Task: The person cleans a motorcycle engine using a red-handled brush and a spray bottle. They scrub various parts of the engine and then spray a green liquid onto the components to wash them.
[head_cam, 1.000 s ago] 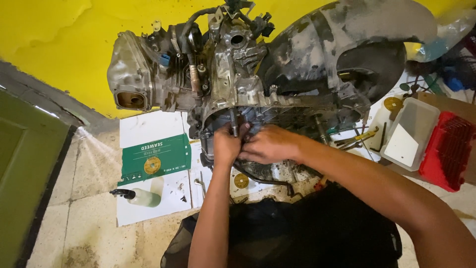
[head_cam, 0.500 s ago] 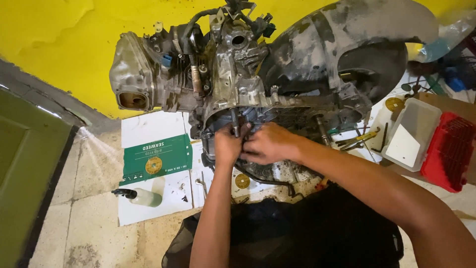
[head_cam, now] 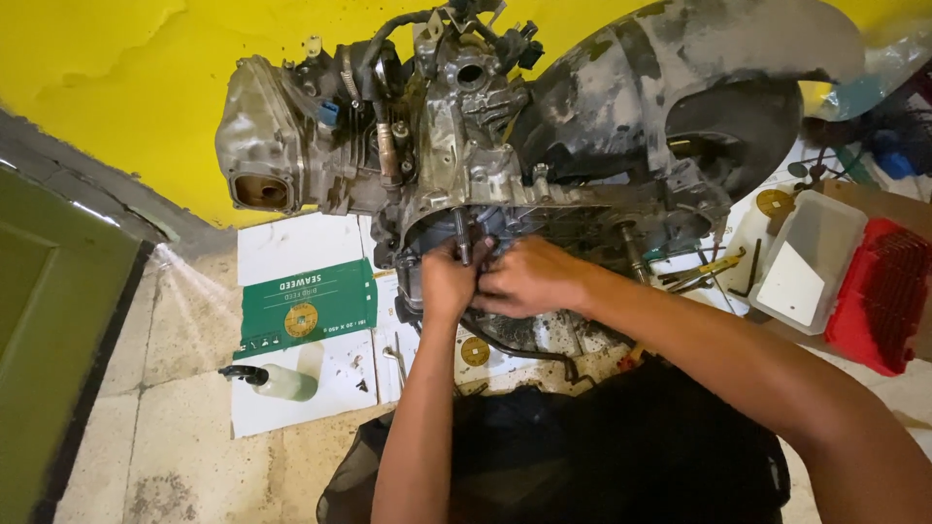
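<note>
As seen from the head camera, both hands meet at the open lower face of a grimy scooter engine (head_cam: 505, 146) that lies on the floor against a yellow wall (head_cam: 107, 78). The left hand (head_cam: 449, 281) is curled at the foot of a short steel shaft (head_cam: 462, 236) that juts from the crankcase; its fingers (head_cam: 434, 260) appear closed about the base of the shaft, though the exact grip is hidden. The right hand (head_cam: 532, 277) lies just beside the left one, touching it, with fingers bent inward toward the same spot; whether they pinch anything cannot be told. The shaft's long axis runs up and down in the picture, pointing out of the casing toward the person, and it stands directly above the left fingertips, so the left hand is the nearer one.

To the right, a clear plastic tub (head_cam: 811, 257) sits beside a red ribbed tray (head_cam: 883, 296); the tub holds a pale flat sheet, and the tray's contents cannot be made out. Loose hand tools (head_cam: 704, 272) lie between tub and engine. To the left, a green-and-white flattened carton (head_cam: 306, 306) covers the floor tiles, with a small spray bottle (head_cam: 277, 381) lying on its side at the carton's lower edge.
</note>
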